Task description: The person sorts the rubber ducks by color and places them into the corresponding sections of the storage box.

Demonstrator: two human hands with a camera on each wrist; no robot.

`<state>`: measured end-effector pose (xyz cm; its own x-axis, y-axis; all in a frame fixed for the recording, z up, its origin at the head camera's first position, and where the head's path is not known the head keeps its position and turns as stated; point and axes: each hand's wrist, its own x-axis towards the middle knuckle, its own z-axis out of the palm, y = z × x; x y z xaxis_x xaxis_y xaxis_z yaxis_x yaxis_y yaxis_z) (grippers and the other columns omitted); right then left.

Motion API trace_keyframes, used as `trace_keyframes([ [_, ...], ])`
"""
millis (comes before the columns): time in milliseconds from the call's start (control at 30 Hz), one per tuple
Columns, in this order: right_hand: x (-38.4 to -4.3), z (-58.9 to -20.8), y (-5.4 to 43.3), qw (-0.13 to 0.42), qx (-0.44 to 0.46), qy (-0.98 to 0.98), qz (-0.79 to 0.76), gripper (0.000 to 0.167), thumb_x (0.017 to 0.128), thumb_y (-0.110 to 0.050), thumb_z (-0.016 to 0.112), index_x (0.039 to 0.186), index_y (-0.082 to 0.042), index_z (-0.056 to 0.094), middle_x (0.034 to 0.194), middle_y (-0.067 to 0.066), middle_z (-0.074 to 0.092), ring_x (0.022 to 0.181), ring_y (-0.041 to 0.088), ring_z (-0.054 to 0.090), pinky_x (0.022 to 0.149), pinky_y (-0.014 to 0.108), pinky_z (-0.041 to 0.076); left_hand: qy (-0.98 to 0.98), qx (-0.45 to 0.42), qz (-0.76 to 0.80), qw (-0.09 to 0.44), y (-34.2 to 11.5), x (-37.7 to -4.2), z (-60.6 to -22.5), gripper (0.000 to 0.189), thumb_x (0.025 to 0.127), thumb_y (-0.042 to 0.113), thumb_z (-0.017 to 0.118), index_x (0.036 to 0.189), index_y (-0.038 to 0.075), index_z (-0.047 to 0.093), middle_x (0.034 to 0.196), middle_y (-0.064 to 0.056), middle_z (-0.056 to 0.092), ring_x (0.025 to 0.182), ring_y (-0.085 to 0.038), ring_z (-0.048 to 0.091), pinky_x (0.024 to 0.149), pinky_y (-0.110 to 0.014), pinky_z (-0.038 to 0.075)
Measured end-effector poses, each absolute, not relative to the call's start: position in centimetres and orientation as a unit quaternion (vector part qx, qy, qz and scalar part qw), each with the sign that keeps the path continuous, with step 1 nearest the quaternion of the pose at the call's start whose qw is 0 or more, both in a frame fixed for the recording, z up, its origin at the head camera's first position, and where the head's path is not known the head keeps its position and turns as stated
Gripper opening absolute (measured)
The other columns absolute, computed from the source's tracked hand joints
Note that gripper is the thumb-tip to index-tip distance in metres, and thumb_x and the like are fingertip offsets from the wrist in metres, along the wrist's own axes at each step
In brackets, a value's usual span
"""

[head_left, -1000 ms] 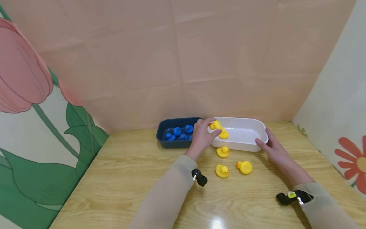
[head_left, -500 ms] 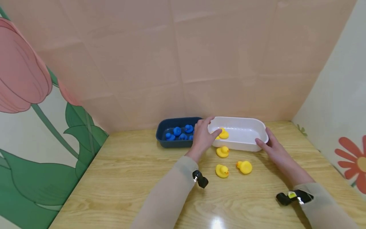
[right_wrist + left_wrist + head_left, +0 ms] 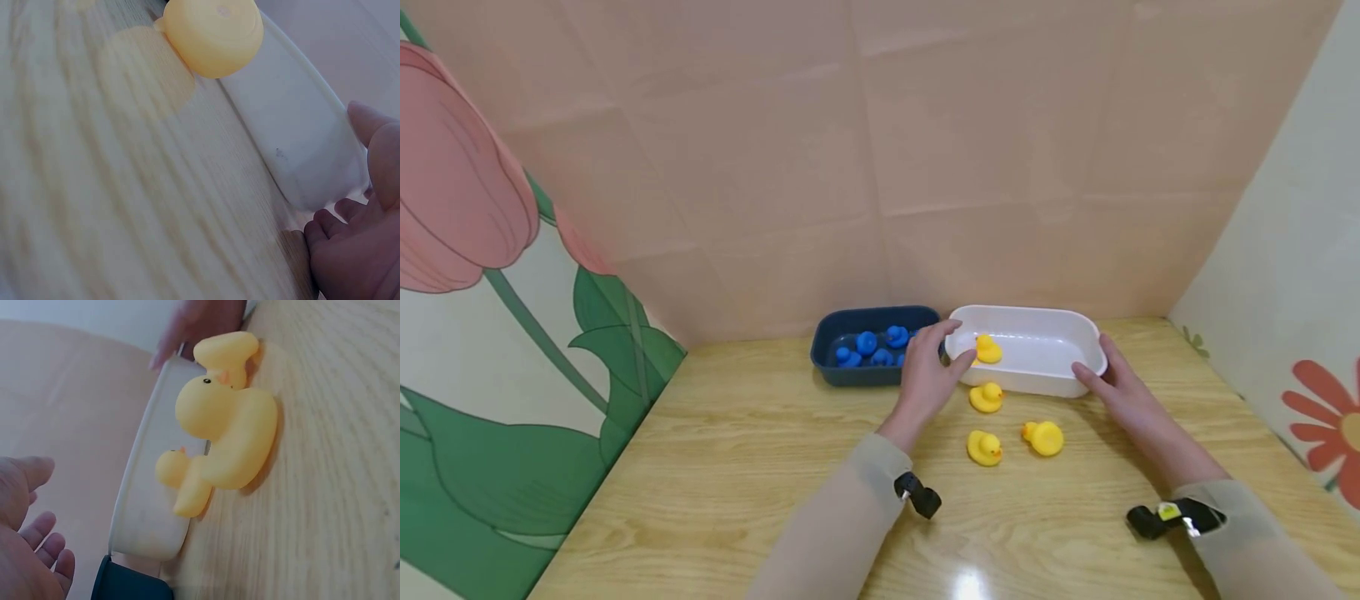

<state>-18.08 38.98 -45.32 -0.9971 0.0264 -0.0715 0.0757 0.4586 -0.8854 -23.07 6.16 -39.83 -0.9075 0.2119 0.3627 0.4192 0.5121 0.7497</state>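
Note:
My left hand (image 3: 925, 375) hangs over the gap between the two tubs, thumb and fingers spread with nothing between them. In the left wrist view, that hand (image 3: 25, 544) is apart from the white tub (image 3: 140, 494). My right hand (image 3: 1112, 379) grips the right end of the white tub (image 3: 1037, 382), thumb at the rim and fingers round the outside. Inside it sits a yellow rubber duck (image 3: 988, 349); a sliver of yellow shows beside it, partly hidden by my left thumb. In front are an upright duck (image 3: 987, 397), another upright duck (image 3: 984, 448) and a tipped-over duck (image 3: 1042, 438).
A dark blue tub (image 3: 857, 377) with several blue rubber ducks (image 3: 867, 342) stands to the left of the white one, partly behind my left hand. Both stand at the back of the wooden table (image 3: 737, 467), near the draped backdrop (image 3: 775, 167).
My left hand has let go of a yellow duck in the left end of the white tub, then drawn back slightly toward me and left. The right hand stays on the tub.

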Motion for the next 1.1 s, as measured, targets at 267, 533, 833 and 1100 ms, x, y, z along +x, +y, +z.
trace_keyframes([
  [267,-18.1,-45.4,39.3,0.015,0.022,0.846,-0.533,0.102,0.113,-0.061,0.05,0.172,-0.025,-0.025,0.18,0.023,-0.017,0.163,0.057,-0.005,0.126,0.075,0.003,-0.856,-0.2,-0.468,0.09,5.7,-21.5,-40.1,0.048,0.104,0.028,0.082,0.149,0.018,0.069,0.146,0.003,0.068,0.137,-0.02,0.058,0.117,-0.039,0.048],
  [533,-18.1,-45.3,39.3,0.016,0.032,0.857,-0.514,0.103,0.113,-0.064,0.049,0.172,-0.023,-0.025,0.179,0.025,-0.017,0.162,0.059,-0.005,0.125,0.077,0.005,-0.855,-0.194,-0.479,0.038,5.6,-20.4,-41.0,0.046,0.103,0.031,0.082,0.148,0.024,0.07,0.138,0.01,0.069,0.132,-0.023,0.06,0.111,-0.037,0.053],
  [833,-17.8,-44.9,39.2,0.021,0.035,0.857,-0.514,0.102,0.113,-0.064,0.048,0.171,-0.026,-0.026,0.179,0.024,-0.018,0.162,0.058,-0.008,0.125,0.079,0.004,-0.864,-0.229,-0.448,0.002,5.5,-20.0,-42.3,0.045,0.104,0.034,0.08,0.146,0.021,0.071,0.14,0.004,0.072,0.13,-0.029,0.062,0.107,-0.037,0.054],
  [1100,-17.7,-45.0,39.2,0.015,0.032,0.859,-0.511,0.102,0.113,-0.064,0.049,0.172,-0.024,-0.025,0.179,0.025,-0.016,0.162,0.059,-0.005,0.125,0.078,0.006,-0.868,-0.222,-0.443,-0.029,5.7,-20.0,-43.3,0.045,0.104,0.033,0.08,0.147,0.024,0.07,0.145,0.01,0.069,0.135,-0.023,0.06,0.116,-0.037,0.049],
])
